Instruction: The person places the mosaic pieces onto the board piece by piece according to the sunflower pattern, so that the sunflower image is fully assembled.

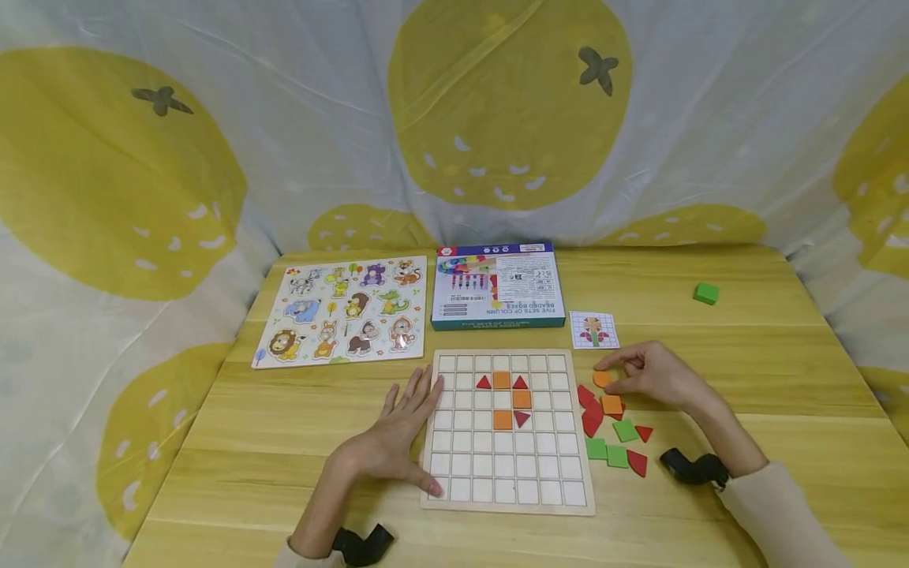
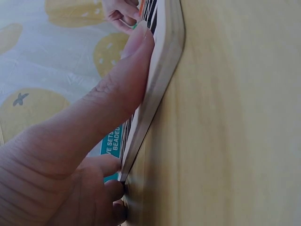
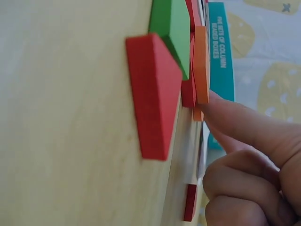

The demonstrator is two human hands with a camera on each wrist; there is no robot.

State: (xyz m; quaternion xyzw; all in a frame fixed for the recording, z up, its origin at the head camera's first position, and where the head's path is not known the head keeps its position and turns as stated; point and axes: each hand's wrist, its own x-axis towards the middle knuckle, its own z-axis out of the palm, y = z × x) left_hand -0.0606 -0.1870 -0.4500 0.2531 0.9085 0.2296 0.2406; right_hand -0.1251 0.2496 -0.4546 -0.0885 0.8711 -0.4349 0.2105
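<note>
A wooden table [image 1: 746, 379] is bearing a wooden grid board [image 1: 507, 465] near the middle. The left hand [image 1: 398, 434] is lying flat, fingers straight, steadying its left edge. The right hand [image 1: 656, 372] is curling over loose tiles to the right, fingertips pinching a small orange tile [image 1: 602, 379]. A loose pinch could drop it.

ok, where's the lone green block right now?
Head view: the green block sits alone on the table's far right, well beyond the pattern card and right hand.
</note>
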